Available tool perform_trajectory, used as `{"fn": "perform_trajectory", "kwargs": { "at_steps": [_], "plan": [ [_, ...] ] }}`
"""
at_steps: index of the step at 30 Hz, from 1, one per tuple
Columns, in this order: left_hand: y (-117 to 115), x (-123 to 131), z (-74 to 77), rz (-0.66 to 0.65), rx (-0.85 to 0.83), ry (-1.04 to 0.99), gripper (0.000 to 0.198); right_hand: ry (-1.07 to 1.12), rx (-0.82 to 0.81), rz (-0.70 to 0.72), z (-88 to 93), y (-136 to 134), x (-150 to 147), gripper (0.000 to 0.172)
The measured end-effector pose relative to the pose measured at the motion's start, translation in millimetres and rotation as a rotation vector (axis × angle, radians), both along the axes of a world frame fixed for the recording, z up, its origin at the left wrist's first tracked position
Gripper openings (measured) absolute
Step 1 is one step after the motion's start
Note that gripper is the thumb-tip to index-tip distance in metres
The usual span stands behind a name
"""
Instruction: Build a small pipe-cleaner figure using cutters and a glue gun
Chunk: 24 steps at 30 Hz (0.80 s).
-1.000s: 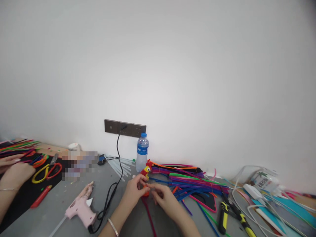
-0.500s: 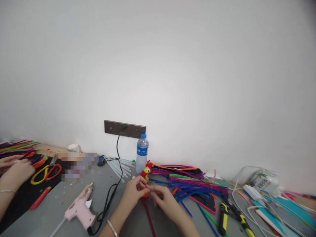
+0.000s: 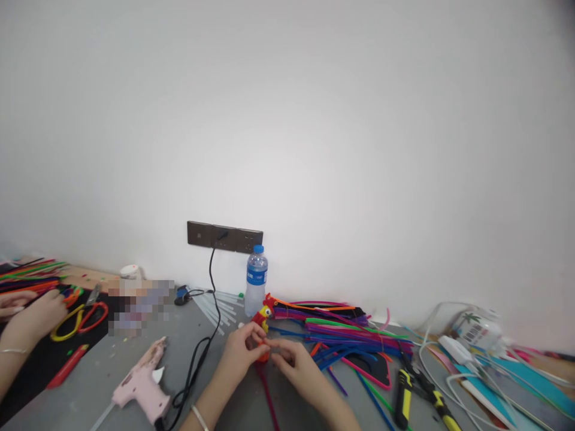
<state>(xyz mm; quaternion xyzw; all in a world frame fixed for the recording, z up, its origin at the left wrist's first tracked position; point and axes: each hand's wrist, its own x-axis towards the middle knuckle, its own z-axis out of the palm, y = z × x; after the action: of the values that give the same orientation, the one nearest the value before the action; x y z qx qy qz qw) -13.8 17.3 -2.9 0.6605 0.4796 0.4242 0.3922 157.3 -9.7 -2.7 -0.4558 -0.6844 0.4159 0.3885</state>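
A small red and yellow bird-like pipe-cleaner figure point(image 3: 266, 312) with a white googly eye and an orange lower part rises from between my hands. My left hand point(image 3: 242, 347) is closed on the figure, thumb and forefinger pressed together at its front. Fingertips meeting there, my right hand point(image 3: 291, 362) is curled in a pinch at the orange part; what lies between its fingers is too small to make out. A dark red pipe cleaner point(image 3: 268, 398) runs from below the figure toward the table's near edge.
A water bottle point(image 3: 256, 281) stands behind my hands. A pink glue gun point(image 3: 142, 386) and its black cord lie left. Pipe-cleaner bundles point(image 3: 350, 335), a yellow-black cutter point(image 3: 403, 398), pliers point(image 3: 438, 404) and white cables are right. A co-worker's hands point(image 3: 38, 314) are far left, near scissors point(image 3: 92, 317).
The view has shifted slightly. My hands keep their places around the figure, with only a small shift of the right fingers. At far left the co-worker's hands have moved a little.
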Motion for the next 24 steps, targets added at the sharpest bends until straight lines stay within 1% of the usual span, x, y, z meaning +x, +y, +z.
{"fn": "perform_trajectory", "kwargs": {
  "at_steps": [7, 15, 19, 24],
  "plan": [
    [-0.2, -1.1, 1.7, -0.001, -0.014, 0.021, 0.012, 0.038, -0.055, 0.022, -0.8, 0.1, -0.9, 0.031],
    [2.1, -3.6, -0.6, -0.023, -0.015, 0.055, 0.013, 0.066, -0.064, 0.049, 9.0, -3.4, -1.9, 0.029],
    [1.3, -3.2, -0.4, -0.038, -0.032, 0.035, 0.014, 0.081, -0.075, 0.050, 7.5, -3.2, -1.7, 0.030],
    [0.8, -2.8, 2.8, -0.029, -0.042, 0.024, 0.013, 0.130, -0.053, 0.079, 5.9, -3.2, -1.8, 0.029]
  ]
}}
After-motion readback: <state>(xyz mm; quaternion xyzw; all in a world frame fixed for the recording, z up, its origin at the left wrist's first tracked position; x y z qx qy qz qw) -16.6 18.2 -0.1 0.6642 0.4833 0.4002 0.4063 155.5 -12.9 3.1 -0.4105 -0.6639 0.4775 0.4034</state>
